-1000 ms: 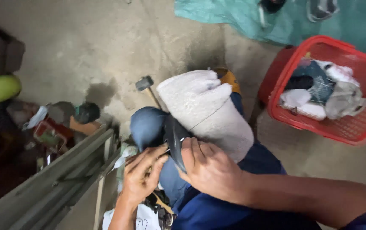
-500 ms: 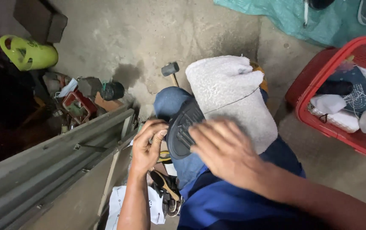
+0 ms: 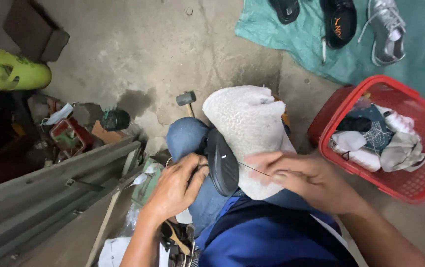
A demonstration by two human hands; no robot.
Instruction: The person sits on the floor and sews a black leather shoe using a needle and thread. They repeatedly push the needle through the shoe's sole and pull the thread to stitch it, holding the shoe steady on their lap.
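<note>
Our left hand [image 3: 175, 185] is curled shut around the near edge of one dark shoe sole [image 3: 222, 160], which stands on edge on our lap, between our two hands and pressed against one white fluffy towel [image 3: 249, 128] draped over our knee. Our right hand [image 3: 304, 180] is blurred, its fingers pinched together on one thin thread [image 3: 253, 168] that runs taut from the sole to the fingertips. Just beyond the left hand, on the concrete floor [image 3: 163, 49], lies one small hammer [image 3: 186, 99]. Left of the left hand we see one long grey metal frame [image 3: 49, 198] and, past it, a heap of small clutter too jumbled for us to count. Further left and away sits one yellow-green watering can [image 3: 17, 74]. To the right of the right hand stands one red plastic basket [image 3: 395, 133] filled with bundled cloths. Well beyond the right hand, one teal sheet [image 3: 410, 59] is spread on the floor, carrying three shoes: two black [image 3: 338, 22] and one silver sneaker [image 3: 388, 29].
</note>
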